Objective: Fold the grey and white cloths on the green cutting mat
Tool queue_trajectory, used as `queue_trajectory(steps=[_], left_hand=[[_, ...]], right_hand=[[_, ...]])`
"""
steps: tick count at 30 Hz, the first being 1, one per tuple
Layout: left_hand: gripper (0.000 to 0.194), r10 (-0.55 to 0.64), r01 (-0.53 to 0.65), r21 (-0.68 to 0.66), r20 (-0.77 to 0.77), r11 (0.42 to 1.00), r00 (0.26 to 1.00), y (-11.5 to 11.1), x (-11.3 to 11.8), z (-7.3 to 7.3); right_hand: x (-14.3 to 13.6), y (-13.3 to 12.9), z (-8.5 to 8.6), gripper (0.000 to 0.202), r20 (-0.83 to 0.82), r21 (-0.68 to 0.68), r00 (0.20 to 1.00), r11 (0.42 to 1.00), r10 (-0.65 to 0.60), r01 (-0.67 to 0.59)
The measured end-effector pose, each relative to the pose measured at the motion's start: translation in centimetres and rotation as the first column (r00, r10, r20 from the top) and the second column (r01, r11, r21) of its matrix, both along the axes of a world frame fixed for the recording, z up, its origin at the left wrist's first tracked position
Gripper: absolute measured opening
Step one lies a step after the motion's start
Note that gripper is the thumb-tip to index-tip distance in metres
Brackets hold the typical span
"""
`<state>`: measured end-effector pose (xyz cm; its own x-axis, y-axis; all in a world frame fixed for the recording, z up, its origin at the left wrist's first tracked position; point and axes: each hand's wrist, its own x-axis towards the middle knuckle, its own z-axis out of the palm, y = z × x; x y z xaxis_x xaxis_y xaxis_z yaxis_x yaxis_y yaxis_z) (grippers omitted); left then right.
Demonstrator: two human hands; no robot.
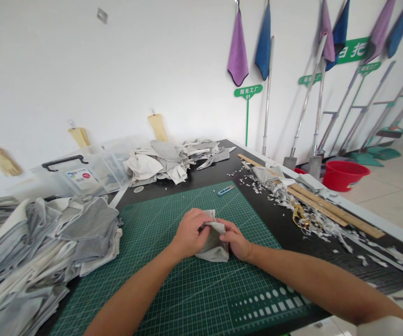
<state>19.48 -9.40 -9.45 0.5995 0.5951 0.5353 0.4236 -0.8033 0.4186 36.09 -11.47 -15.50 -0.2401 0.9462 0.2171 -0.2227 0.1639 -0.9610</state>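
Between my two hands is a small grey fabric piece (pixel 212 247), folded over at its top edge, above the green cutting mat (pixel 166 289). My left hand (pixel 190 233) grips its upper left part, thumb pressed against the cloth. On the other side, my right hand (pixel 236 240) pinches the right edge between thumb and fingers. Part of the fabric hangs below the hands and some is hidden behind the fingers. Farther up the mat lies a small blue thread snipper (pixel 225 190), apart from both hands.
Stacked grey fabric pieces (pixel 89 228) cover the left side; another fabric heap (pixel 162 161) lies at the back. A clear plastic box (pixel 99 170) stands behind. To the right are white scraps (pixel 281 196), gold-handled scissors (pixel 301 217) and wooden rulers (pixel 337 210). A red bucket (pixel 344 175) stands beyond the table.
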Motion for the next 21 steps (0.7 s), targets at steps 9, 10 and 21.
queue_trajectory(steps=[9,10,21], left_hand=[[0.02,-0.196,0.195,-0.071,-0.012,0.978,0.981,-0.9,0.4,-0.2],[0.019,-0.223,0.222,-0.091,0.0,0.971,0.975,-1.0,0.4,-0.2],[0.021,-0.376,0.428,-0.179,0.262,0.886,0.889,-1.8,1.3,-0.6]], right_hand=[[0.4,1.3,-0.4,0.034,-0.141,-0.198,0.988,0.976,0.062,-0.089],[0.2,1.3,-0.4,0.033,-0.141,-0.207,0.988,0.974,0.067,-0.095],[0.0,1.2,0.1,0.012,-0.082,-0.258,0.977,0.943,0.196,-0.211]])
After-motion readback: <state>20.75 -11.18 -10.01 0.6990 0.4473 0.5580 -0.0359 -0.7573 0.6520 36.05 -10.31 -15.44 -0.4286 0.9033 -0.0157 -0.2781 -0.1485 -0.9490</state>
